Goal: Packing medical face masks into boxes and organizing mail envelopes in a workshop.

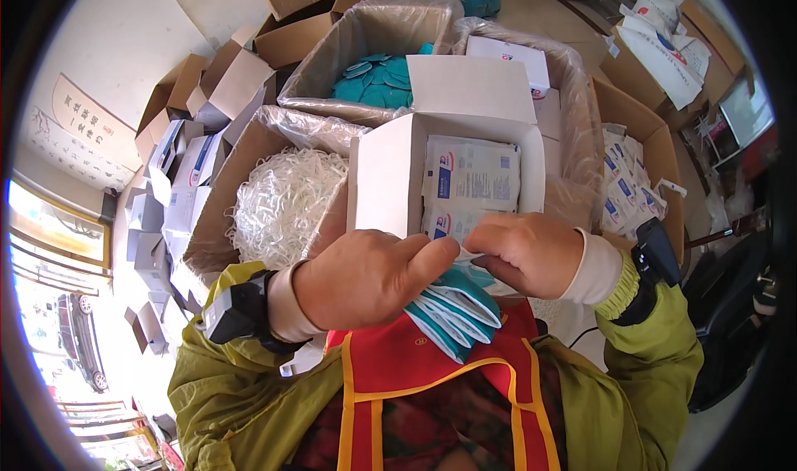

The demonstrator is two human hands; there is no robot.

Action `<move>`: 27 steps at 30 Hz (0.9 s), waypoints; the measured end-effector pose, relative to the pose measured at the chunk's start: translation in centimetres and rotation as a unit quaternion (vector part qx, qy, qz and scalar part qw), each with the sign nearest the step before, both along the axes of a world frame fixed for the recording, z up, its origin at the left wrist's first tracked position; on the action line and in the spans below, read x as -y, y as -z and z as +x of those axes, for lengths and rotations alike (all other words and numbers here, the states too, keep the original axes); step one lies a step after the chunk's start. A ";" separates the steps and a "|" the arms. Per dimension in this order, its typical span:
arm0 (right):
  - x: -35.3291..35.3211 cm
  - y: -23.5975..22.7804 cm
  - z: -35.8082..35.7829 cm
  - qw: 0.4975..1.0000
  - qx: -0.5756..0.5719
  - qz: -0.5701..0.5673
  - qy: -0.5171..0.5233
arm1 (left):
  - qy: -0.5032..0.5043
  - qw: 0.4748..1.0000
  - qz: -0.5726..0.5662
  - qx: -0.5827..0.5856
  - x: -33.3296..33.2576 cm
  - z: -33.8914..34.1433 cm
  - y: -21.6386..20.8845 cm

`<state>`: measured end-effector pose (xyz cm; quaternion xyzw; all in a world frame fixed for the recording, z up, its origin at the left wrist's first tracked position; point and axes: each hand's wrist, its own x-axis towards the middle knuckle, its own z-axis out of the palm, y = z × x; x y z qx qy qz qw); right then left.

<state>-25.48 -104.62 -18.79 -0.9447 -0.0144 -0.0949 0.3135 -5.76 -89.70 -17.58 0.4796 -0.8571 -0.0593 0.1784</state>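
The left grip [357,282] clasps folded, layered teal-and-white sheets [458,315]; the right grip [533,255] curls, hold unclear.

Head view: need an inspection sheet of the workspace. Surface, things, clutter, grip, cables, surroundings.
Surface: no tabletop seen; open white carton stands among lined cardboard boxes.
Things: folded teal-and-white pieces in hand; white-and-blue packets inside the carton.
Clutter: white strips heaped in a box at left; loose teal pieces in a box behind; more packets in a box at right.
Grip: left hand closed on the folded pieces; right hand curled beside it, contact unclear.
Cables: thin dark cable near the right sleeve.
Surroundings: wall scroll and, outside, a parked car, both left.
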 end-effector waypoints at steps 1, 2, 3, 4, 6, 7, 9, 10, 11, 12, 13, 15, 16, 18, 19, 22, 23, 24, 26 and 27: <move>0.0 0.1 0.0 1.000 0.000 0.000 -0.001 | -0.006 1.000 -0.018 0.007 0.0 0.0 0.2; -0.1 0.2 0.1 1.000 -0.007 0.001 0.000 | -0.006 1.000 -0.018 0.007 0.0 0.0 0.1; -0.3 0.2 0.2 1.000 -0.013 0.001 0.000 | -0.014 1.000 0.009 0.006 -0.1 -0.1 -0.2; -0.4 0.2 0.3 1.000 -0.012 0.000 0.000 | -0.021 0.999 0.036 0.005 -0.1 -0.1 -0.3; -0.7 0.3 0.4 0.998 -0.028 -0.049 0.029 | -0.013 1.000 0.016 0.007 0.1 0.0 0.0; -0.7 0.3 0.5 0.998 -0.028 -0.050 0.029 | -0.004 1.000 -0.004 0.009 0.1 0.0 0.1; -0.7 0.3 0.5 0.995 -0.056 -0.067 0.036 | -0.020 1.000 0.001 -0.004 0.0 -0.1 -0.2; -0.7 0.3 0.3 0.995 -0.056 -0.067 0.036 | -0.035 0.999 0.007 -0.017 0.0 -0.2 -0.3; -0.7 0.1 0.1 0.995 -0.083 -0.048 0.030 | -0.035 0.999 0.007 -0.017 -0.1 -0.2 -0.1; -0.7 -0.1 -0.2 0.993 -0.109 -0.029 0.023 | -0.040 0.999 0.024 -0.014 -0.2 0.1 0.0; -0.6 -0.2 -0.6 0.993 -0.108 -0.029 0.023 | -0.045 0.998 0.041 -0.011 -0.4 0.3 0.1; -0.4 -0.5 -1.7 0.990 -0.138 0.037 0.014 | -0.055 0.997 0.060 -0.001 -1.1 1.0 0.1; -0.5 -1.0 -2.2 0.990 -0.139 0.037 0.013 | -0.065 0.995 0.078 0.010 -1.5 1.5 0.1; -0.8 -2.2 -3.2 0.966 -0.180 0.185 0.021 | -0.061 0.997 0.052 0.008 -2.0 2.6 0.2; -0.9 -2.5 -3.6 0.966 -0.180 0.185 0.019 | -0.056 0.998 0.024 0.006 -2.3 3.2 0.4; -0.9 -3.0 -5.0 0.961 -0.193 0.199 0.017 | -0.047 0.999 0.021 0.013 -2.7 4.3 0.2; -1.1 -3.1 -5.5 0.960 -0.194 0.198 0.021 | -0.035 0.999 0.018 0.024 -2.7 4.5 0.0; -1.4 -3.3 -5.9 0.961 -0.197 0.194 0.026 | -0.036 0.999 0.017 0.023 -2.8 4.6 -0.1; -1.5 -3.9 -6.7 0.975 -0.170 0.140 0.034 | -0.040 0.998 -0.032 0.022 -3.0 4.9 -0.4; -1.4 -4.3 -7.0 0.986 -0.141 0.086 0.037 | -0.045 0.998 -0.032 0.024 -3.5 5.4 -0.5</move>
